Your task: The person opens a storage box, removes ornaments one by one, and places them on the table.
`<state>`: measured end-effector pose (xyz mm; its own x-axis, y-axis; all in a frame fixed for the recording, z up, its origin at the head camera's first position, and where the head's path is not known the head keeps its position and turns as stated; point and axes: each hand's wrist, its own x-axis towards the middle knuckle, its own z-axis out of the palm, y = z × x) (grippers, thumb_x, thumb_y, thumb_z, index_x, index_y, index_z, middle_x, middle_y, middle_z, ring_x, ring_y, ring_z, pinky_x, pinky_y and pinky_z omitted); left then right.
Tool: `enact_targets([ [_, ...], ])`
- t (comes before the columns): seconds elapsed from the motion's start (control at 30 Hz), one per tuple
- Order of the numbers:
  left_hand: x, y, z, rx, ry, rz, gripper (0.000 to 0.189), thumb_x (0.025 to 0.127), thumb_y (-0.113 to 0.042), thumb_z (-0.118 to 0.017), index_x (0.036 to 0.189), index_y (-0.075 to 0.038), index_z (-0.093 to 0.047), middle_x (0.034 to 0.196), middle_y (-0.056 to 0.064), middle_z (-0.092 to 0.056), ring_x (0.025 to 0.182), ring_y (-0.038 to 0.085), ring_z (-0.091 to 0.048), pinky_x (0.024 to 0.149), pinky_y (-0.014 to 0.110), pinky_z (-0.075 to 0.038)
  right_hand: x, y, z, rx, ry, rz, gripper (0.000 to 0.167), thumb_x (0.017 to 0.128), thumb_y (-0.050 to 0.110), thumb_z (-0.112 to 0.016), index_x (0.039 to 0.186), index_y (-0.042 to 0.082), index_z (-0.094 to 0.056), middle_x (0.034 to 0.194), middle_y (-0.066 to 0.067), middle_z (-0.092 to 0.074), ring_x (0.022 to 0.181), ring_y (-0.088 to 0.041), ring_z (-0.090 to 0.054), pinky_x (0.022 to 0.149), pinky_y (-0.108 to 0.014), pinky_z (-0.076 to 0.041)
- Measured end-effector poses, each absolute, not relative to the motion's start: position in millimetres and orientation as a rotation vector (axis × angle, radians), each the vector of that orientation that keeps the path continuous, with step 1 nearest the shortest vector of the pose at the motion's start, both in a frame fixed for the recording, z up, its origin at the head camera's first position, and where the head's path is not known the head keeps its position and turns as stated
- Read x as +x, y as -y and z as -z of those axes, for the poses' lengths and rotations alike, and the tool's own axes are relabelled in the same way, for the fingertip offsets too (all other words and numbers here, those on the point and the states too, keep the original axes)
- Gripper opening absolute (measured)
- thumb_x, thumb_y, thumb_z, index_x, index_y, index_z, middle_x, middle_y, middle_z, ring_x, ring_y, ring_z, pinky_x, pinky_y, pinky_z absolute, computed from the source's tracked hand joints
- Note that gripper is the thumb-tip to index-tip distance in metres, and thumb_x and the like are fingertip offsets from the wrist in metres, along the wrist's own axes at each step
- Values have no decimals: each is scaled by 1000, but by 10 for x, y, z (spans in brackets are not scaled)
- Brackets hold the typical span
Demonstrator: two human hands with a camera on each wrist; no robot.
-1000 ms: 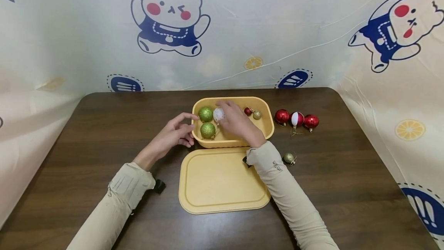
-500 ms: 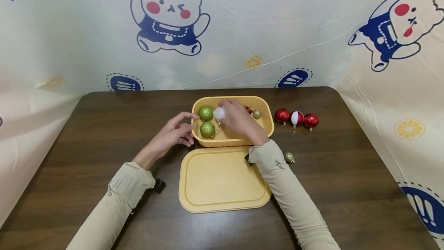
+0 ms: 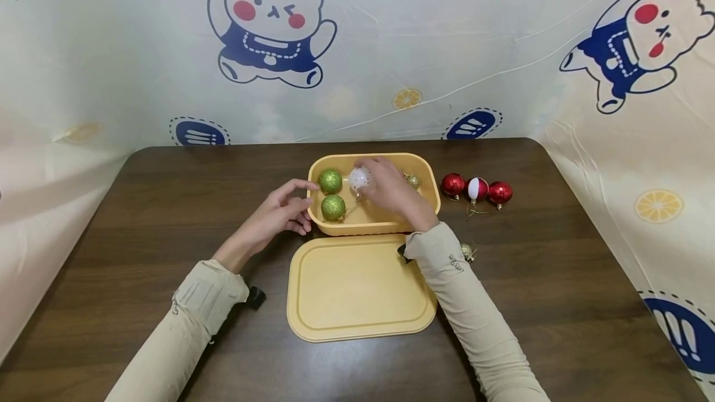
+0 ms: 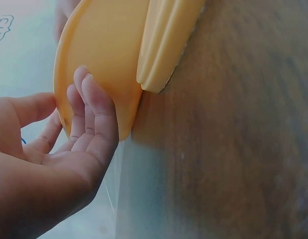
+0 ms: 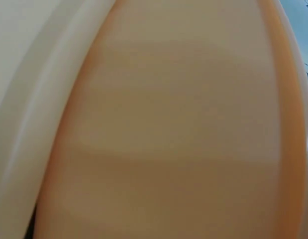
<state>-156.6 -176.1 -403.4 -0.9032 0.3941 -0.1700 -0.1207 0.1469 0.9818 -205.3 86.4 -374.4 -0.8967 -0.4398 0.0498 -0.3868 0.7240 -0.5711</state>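
Note:
In the head view, my right hand (image 3: 385, 185) reaches into a yellow plastic box (image 3: 380, 228) and grips a white Christmas bauble (image 3: 359, 179) at its right side. Two glittery green baubles, one behind (image 3: 330, 181) and one in front (image 3: 333, 207), lie in the box's left end. A small gold bauble (image 3: 413, 181) shows beyond my right hand. My left hand (image 3: 277, 211) is at the box's left end, index fingertip over the rim. The left wrist view has that hand (image 4: 79, 134) with loosely bent fingers beside the box wall (image 4: 106, 40). The right wrist view contains only blurred yellow surfaces.
A yellow lid (image 3: 360, 290) lies in front of the box on the dark wooden table (image 3: 184, 209). To the box's right sit a red bauble (image 3: 453, 185), a red-and-white one (image 3: 477, 190) and another red one (image 3: 499, 193). A gold bauble (image 3: 467, 252) peeks out past my right sleeve.
My right hand has shifted slightly right inside the box, and the white bauble has moved with it. The small red bauble is now hidden behind that hand. My left hand has stayed in place.

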Motion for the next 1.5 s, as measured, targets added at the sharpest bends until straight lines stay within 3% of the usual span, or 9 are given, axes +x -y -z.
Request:
enact_targets([
  [0.77,-1560,1770,4029,267,-2041,-1809,43,105,-24,-52,145,-11,-41,88,20,-60,73,24,-65,69,42,-60,-2086,-1075,3622,-652,-2872,937,48,90,10,-74,134,8,-56,132,-19,-53,113,-31,-55,95,-46,-50],
  [1.5,-1557,1762,4017,248,-2048,-1799,40,105,-25,-53,143,-15,-44,90,22,-60,73,24,-65,70,42,-60,-2039,-1288,3426,-625,-2923,993,47,91,13,-74,134,8,-57,135,-17,-54,122,-34,-50,100,-50,-46],
])
